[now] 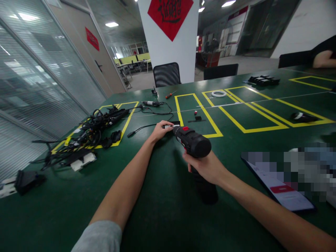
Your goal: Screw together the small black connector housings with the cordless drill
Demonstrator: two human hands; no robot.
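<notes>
My right hand [203, 164] grips a black cordless drill [193, 141] by its handle, the chuck pointing forward and left. The drill's tip comes up to a small dark block-like part [176, 123] on the green table. My left hand [161, 131] closes its fingers on that part, right beside the drill's nose. Exactly where the tip meets the part is too small to make out. A thin black cable with a connector [132, 133] lies just left of my left hand.
Tangled black cables [101, 126] heap on the left. Yellow tape outlines [210, 135] mark the green table [157, 210]. Farther back lie a screwdriver [169, 95], a white tape roll [218, 93] and black parts [264, 80]. A phone [278, 185] lies at right; a person's arm [324, 59] rests beyond.
</notes>
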